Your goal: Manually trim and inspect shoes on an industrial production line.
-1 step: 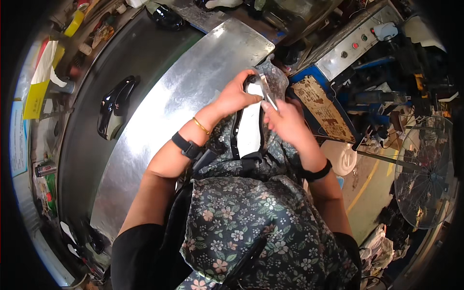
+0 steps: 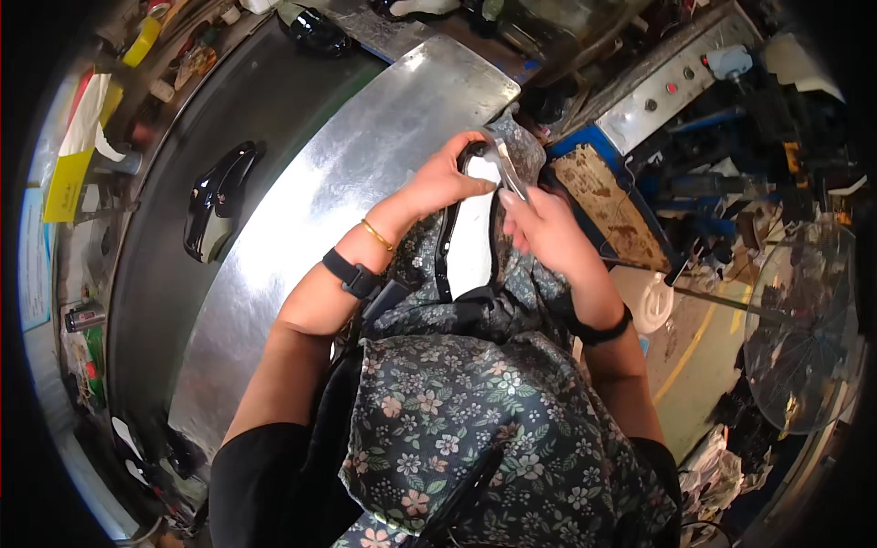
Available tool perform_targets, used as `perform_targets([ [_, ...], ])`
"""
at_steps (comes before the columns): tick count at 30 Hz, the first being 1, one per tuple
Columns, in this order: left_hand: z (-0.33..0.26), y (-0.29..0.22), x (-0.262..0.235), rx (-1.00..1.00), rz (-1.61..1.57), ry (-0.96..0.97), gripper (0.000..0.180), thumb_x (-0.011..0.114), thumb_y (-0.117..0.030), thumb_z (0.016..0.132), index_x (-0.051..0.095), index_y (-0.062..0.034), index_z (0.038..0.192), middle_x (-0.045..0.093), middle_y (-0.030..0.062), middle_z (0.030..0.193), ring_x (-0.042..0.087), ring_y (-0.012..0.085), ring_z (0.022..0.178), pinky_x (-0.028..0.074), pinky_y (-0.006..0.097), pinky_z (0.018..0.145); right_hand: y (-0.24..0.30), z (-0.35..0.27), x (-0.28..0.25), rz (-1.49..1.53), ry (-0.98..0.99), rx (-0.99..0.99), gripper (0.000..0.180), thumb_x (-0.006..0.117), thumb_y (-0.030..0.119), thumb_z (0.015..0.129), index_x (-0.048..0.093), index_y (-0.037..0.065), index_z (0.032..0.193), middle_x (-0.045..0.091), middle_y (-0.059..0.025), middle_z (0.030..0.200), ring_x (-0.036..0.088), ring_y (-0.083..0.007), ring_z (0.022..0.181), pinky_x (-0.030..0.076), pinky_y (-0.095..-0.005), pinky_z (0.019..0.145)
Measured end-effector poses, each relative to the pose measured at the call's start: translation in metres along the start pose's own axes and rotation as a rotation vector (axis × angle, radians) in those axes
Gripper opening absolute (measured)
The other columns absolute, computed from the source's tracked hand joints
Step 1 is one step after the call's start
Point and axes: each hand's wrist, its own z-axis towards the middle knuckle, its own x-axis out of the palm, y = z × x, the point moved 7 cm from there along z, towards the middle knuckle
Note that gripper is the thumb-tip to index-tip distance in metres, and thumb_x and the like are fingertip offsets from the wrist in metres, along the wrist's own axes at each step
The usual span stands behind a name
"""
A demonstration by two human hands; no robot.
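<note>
Steel table (image 2: pixel 301 237) lies beneath. Left hand (image 2: pixel 448 178) grips the black-rimmed piece (image 2: pixel 470 242) at its top; right hand (image 2: pixel 539 224) pinches a blade (image 2: pixel 512 173) beside it.

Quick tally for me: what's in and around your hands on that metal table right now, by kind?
Hands: 2, left hand and right hand, both gripping the sole piece
White sole piece with black rim: 1
Floral bag: 1
Black shoe parts on the dark bench: 2, one at left, one at top
Metal table: 1
Total: 7

Head-worn fisheye, steeply downward, close
</note>
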Motion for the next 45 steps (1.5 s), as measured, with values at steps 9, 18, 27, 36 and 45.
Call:
perform_targets([
  [9, -0.033, -0.002, -0.008, -0.025, -0.403, -0.016, 0.078, 0.076, 0.002, 0.072, 0.038, -0.0045, 0.141, 0.053, 0.0049, 0.126, 0.051, 0.0142, 0.113, 0.041, 0.028, 0.099, -0.024, 0.089, -0.015, -0.137, -0.193, -0.121, 0.041, 0.053, 0.040, 0.094, 0.063, 0.000, 0.092, 0.066, -0.0209, 0.086, 0.065, -0.0364, 0.084, 0.049, -0.0431, 0.074],
  [18, -0.074, -0.015, -0.032, 0.199, -0.214, -0.276, 0.079, 0.074, 0.001, 0.076, 0.034, -0.0061, 0.143, 0.052, 0.0073, 0.126, 0.050, 0.0159, 0.117, 0.039, 0.029, 0.102, 0.010, 0.124, 0.025, -0.151, -0.259, -0.546, 0.051, 0.062, 0.041, 0.088, 0.056, 0.001, 0.120, 0.065, -0.0204, 0.105, 0.061, -0.0372, 0.102, 0.045, -0.0436, 0.094],
  [27, -0.029, -0.015, -0.035, -0.155, -0.556, -0.462, 0.084, 0.074, -0.008, 0.075, 0.029, 0.0000, 0.145, 0.056, 0.0160, 0.121, 0.057, 0.0244, 0.104, 0.047, 0.034, 0.090, -0.017, -0.011, 0.068, 0.075, -0.045, -0.287, 0.094, 0.076, 0.011, 0.070, 0.025, 0.003, 0.149, 0.033, -0.0213, 0.144, 0.040, -0.0357, 0.130, 0.037, -0.0384, 0.106],
  [36, -0.086, 0.007, 0.002, -0.089, -0.223, 0.123, 0.038, 0.057, 0.005, 0.090, 0.053, 0.0016, 0.127, 0.063, 0.0108, 0.121, 0.060, 0.0180, 0.110, 0.048, 0.028, 0.094, -0.037, -0.143, -0.205, 0.335, -0.779, -0.350, 0.076, 0.080, 0.004, 0.064, 0.052, -0.002, 0.134, 0.052, -0.0089, 0.133, 0.049, -0.0202, 0.123, 0.041, -0.0332, 0.102],
  [45, -0.108, 0.080, -0.061, -0.168, -0.136, -0.199, 0.028, 0.058, 0.005, 0.090, 0.059, 0.0020, 0.118, 0.067, 0.0085, 0.108, 0.062, 0.0135, 0.099, 0.048, 0.023, 0.087, -0.093, -0.166, -0.465, -0.504, -1.309, 0.071, 0.071, 0.077, 0.024, 0.064, 0.060, 0.019, 0.132, 0.056, -0.0145, 0.127, 0.065, -0.0245, 0.089, 0.048, -0.0349, 0.086],
])
